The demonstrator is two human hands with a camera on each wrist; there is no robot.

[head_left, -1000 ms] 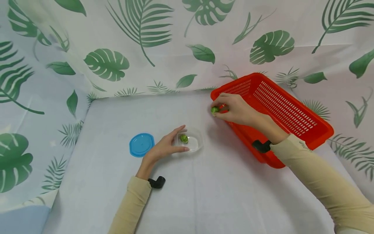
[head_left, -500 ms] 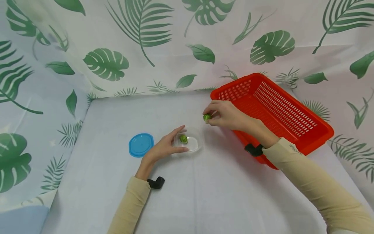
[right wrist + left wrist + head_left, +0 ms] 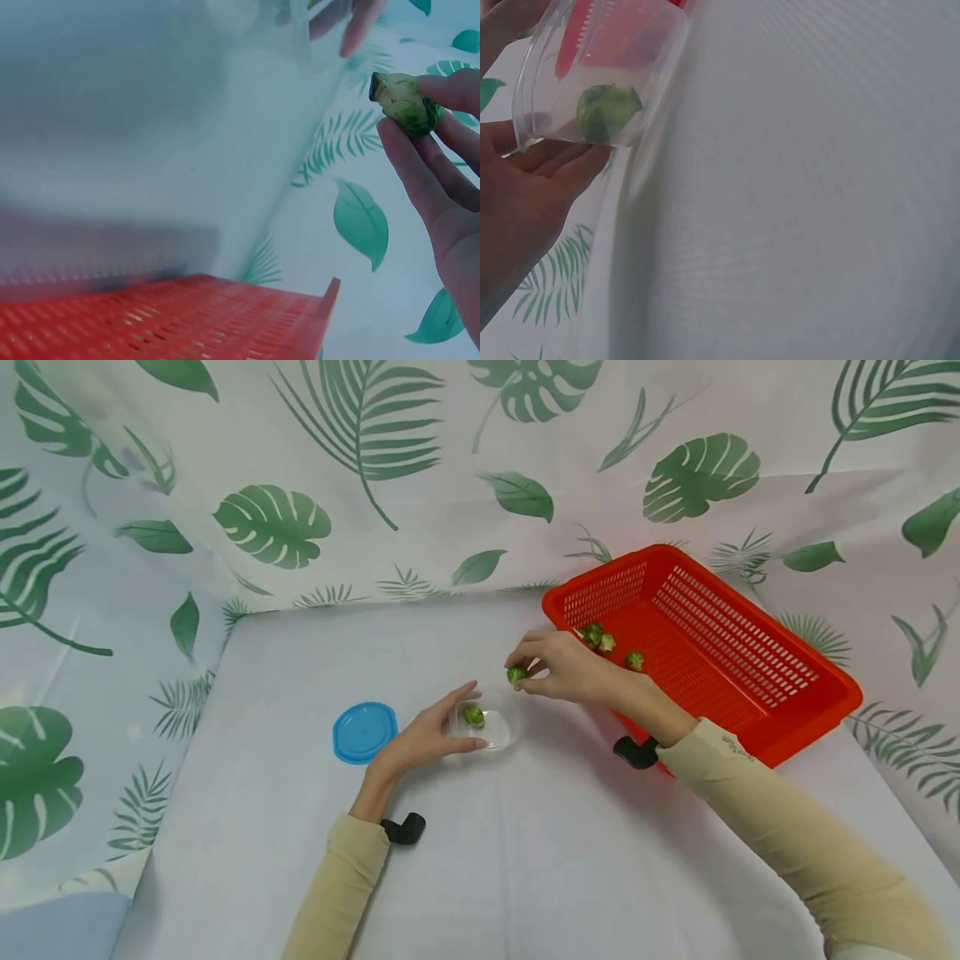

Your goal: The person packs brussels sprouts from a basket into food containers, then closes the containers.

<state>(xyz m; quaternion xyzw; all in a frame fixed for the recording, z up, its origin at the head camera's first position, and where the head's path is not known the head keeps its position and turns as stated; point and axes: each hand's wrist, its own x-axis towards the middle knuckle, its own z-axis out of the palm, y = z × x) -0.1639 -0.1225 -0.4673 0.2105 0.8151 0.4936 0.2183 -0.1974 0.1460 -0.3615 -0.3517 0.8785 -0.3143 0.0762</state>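
Note:
My left hand (image 3: pixel 429 732) grips the near-left side of a small clear plastic container (image 3: pixel 504 732), thumb and fingers spread round its walls. One Brussels sprout (image 3: pixel 473 716) lies inside it; the left wrist view shows that sprout (image 3: pixel 606 112) through the clear wall. Between thumb and fingertips my right hand (image 3: pixel 562 667) pinches another Brussels sprout (image 3: pixel 516 675), held just beyond the container's upper right edge. In the right wrist view the pinched sprout (image 3: pixel 409 103) shows its cut stem end.
A red perforated basket (image 3: pixel 720 635) stands at the right, holding several Brussels sprouts (image 3: pixel 596 637) near its left wall. Left of my left hand lies a blue lid (image 3: pixel 364 732) on the white tabletop (image 3: pixel 420 893). A leaf-patterned cloth (image 3: pixel 420 468) hangs behind and beside.
My right hand has moved left and nearer from the basket's edge toward the container, carrying the Brussels sprout. Sprouts in the basket have come into view behind it. The left hand stays put.

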